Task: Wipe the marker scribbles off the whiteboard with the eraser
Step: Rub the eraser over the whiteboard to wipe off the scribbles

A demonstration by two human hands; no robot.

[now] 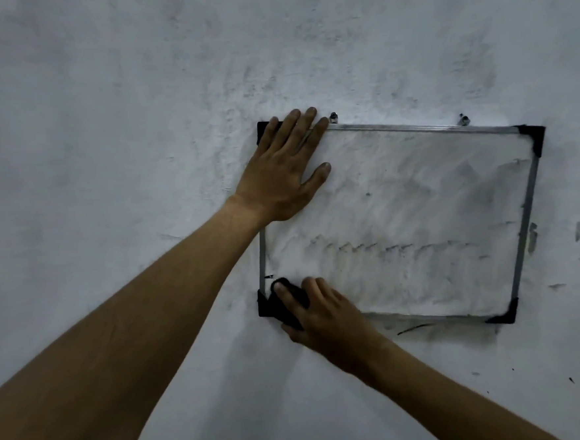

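A small whiteboard (401,219) hangs on a scuffed white wall (104,129), its long axis running left to right, tilted so the right end sits lower; black corner caps (533,139) close a thin metal frame, and two screws (333,116) stand just above the top edge. The left hand (286,166) lies flat and spread over the upper left corner, fingers pointing up and right, thumb out on the board's face. The right hand (317,312) is curled around a black eraser (289,304), pressing it on the lower left corner, over the frame; the eraser's long axis slants down to the right. Faint grey smears and a broken line of marker scribbles (386,247) cross the board's lower half; dark smudges mark the wall to the right and below.
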